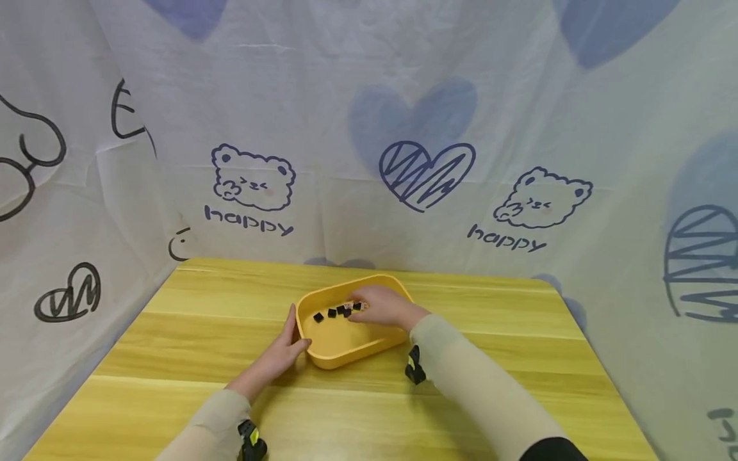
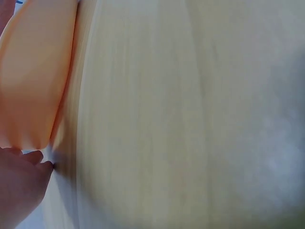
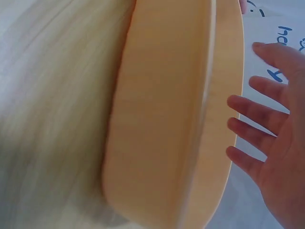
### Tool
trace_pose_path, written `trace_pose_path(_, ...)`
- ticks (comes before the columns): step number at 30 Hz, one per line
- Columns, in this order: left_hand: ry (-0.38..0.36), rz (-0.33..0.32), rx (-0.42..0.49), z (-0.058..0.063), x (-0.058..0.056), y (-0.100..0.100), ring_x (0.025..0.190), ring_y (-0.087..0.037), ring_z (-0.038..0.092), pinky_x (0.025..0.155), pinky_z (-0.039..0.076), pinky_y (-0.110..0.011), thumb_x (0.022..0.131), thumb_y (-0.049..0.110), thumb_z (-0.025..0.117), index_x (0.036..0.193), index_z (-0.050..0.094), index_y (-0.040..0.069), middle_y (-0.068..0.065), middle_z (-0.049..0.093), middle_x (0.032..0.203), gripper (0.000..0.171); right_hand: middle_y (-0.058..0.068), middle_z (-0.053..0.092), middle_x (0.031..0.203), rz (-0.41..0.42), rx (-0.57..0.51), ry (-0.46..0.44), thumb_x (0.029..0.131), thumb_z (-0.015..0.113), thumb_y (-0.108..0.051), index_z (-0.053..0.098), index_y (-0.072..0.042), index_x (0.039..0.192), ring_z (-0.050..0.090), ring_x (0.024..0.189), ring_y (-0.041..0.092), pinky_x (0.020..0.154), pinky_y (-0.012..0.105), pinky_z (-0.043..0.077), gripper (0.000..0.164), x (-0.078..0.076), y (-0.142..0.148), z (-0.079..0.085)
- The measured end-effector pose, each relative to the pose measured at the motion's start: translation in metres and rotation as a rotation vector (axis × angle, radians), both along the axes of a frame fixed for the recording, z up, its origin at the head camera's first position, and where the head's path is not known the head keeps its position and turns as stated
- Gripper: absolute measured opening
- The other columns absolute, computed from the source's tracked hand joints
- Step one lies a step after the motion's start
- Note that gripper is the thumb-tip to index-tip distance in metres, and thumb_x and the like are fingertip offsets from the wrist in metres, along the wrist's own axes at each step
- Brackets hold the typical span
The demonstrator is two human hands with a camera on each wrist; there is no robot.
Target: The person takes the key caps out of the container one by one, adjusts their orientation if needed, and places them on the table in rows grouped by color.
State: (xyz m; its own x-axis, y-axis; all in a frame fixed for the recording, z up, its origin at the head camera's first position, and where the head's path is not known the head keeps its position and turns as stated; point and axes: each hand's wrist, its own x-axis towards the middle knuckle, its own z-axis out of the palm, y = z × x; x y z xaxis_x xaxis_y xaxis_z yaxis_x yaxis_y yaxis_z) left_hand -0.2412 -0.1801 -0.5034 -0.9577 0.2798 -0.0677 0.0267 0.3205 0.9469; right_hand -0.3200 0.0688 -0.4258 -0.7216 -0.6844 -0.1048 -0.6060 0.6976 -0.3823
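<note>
A yellow plastic tray with raised walls and rounded corners sits on the table. Several small black blocks lie inside it in a loose row near the back wall. My left hand rests on the tray's left end, its fingers extended along the outer wall and the thumb by the front corner. In the left wrist view, fingertips touch the end wall. Over the tray's interior, beside the blocks, reaches my right hand. The right wrist view shows its fingers spread, holding nothing; part of the block row is hidden under it.
The wood-grain table extends on all sides of the tray. A pale cloth printed with hearts, bears and lettering hangs behind the table and at both sides. Dark wrist devices are strapped over both sleeves.
</note>
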Motion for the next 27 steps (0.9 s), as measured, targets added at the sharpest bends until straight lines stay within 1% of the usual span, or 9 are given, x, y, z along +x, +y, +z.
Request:
trace_pose_path(5, 0.025, 0.015, 0.002, 0.0, -0.003, 0.004, 0.144, -0.039, 0.009, 0.116, 0.01, -0.048, 0.104, 0.008, 0.042, 0.154, -0.011, 0.005, -0.022, -0.003, 0.16, 0.074, 0.01, 0.062, 0.128, -0.021, -0.011, -0.085, 0.093, 0.066, -0.025, 0.059, -0.005, 0.132, 0.057, 0.117, 0.025, 0.1, 0.04, 0.044, 0.044, -0.003, 0.001, -0.001)
trace_pose_path(6, 0.03, 0.029, -0.006, 0.001, -0.002, 0.005, 0.144, -0.038, 0.012, 0.116, 0.011, -0.048, 0.104, 0.01, 0.042, 0.155, -0.009, 0.006, -0.021, 0.0, 0.16, 0.072, 0.01, 0.062, 0.127, -0.023, -0.008, -0.093, 0.093, 0.067, -0.023, 0.059, -0.006, 0.131, 0.057, 0.117, 0.025, 0.1, 0.04, 0.045, 0.043, -0.004, 0.002, -0.002)
trace_pose_path(9, 0.057, 0.036, -0.002, -0.002, -0.002, 0.007, 0.142, -0.039, 0.02, 0.114, 0.017, -0.049, 0.105, 0.015, 0.045, 0.156, -0.004, 0.007, -0.022, 0.007, 0.16, 0.071, 0.011, 0.062, 0.127, -0.029, -0.004, -0.112, 0.093, 0.066, -0.018, 0.059, -0.005, 0.131, 0.057, 0.117, 0.026, 0.099, 0.04, 0.045, 0.041, -0.006, 0.005, -0.006)
trace_pose_path(11, 0.07, 0.019, -0.002, -0.005, -0.002, 0.007, 0.142, -0.04, 0.023, 0.114, 0.019, -0.05, 0.102, 0.017, 0.052, 0.157, -0.002, 0.01, -0.023, 0.011, 0.159, 0.078, 0.012, 0.062, 0.126, -0.031, -0.01, -0.113, 0.092, 0.066, -0.016, 0.059, -0.003, 0.131, 0.057, 0.116, 0.027, 0.098, 0.041, 0.045, 0.041, -0.008, 0.009, -0.009)
trace_pose_path(15, 0.104, -0.046, -0.027, -0.01, -0.001, 0.006, 0.143, -0.04, 0.017, 0.115, 0.012, -0.05, 0.091, 0.02, 0.071, 0.157, 0.001, 0.012, -0.026, 0.01, 0.158, 0.097, 0.016, 0.061, 0.125, -0.044, -0.028, -0.122, 0.092, 0.066, -0.01, 0.057, 0.0, 0.131, 0.057, 0.114, 0.03, 0.097, 0.043, 0.046, 0.042, -0.011, 0.017, -0.013)
trace_pose_path(17, 0.113, -0.06, -0.048, -0.012, 0.0, 0.005, 0.144, -0.04, 0.012, 0.116, 0.009, -0.05, 0.085, 0.021, 0.078, 0.157, 0.003, 0.01, -0.026, 0.006, 0.159, 0.105, 0.018, 0.061, 0.125, -0.06, -0.042, -0.137, 0.091, 0.066, -0.007, 0.056, 0.002, 0.133, 0.057, 0.114, 0.031, 0.097, 0.044, 0.046, 0.044, -0.012, 0.022, -0.014)
trace_pose_path(19, 0.115, -0.069, -0.044, -0.014, 0.0, 0.006, 0.145, -0.04, 0.012, 0.116, 0.009, -0.049, 0.082, 0.019, 0.081, 0.156, 0.004, 0.008, -0.026, 0.006, 0.159, 0.108, 0.017, 0.061, 0.124, -0.079, -0.055, -0.139, 0.089, 0.067, -0.004, 0.056, 0.002, 0.132, 0.058, 0.113, 0.031, 0.097, 0.044, 0.047, 0.045, -0.014, 0.027, -0.015)
trace_pose_path(23, 0.12, -0.029, -0.039, -0.016, 0.001, 0.013, 0.144, -0.039, 0.018, 0.116, 0.013, -0.047, 0.078, 0.017, 0.084, 0.155, 0.006, 0.006, -0.027, 0.012, 0.158, 0.11, 0.015, 0.063, 0.122, -0.096, -0.052, -0.115, 0.086, 0.068, 0.0, 0.06, 0.001, 0.128, 0.059, 0.112, 0.03, 0.095, 0.041, 0.048, 0.043, -0.021, 0.034, -0.019)
trace_pose_path(27, 0.129, 0.044, -0.039, -0.018, 0.002, 0.023, 0.143, -0.038, 0.02, 0.116, 0.017, -0.046, 0.076, 0.018, 0.086, 0.154, 0.011, 0.006, -0.028, 0.015, 0.156, 0.109, 0.014, 0.063, 0.121, -0.108, -0.049, -0.112, 0.086, 0.068, 0.001, 0.062, 0.0, 0.126, 0.058, 0.111, 0.03, 0.095, 0.041, 0.048, 0.041, -0.027, 0.035, -0.022)
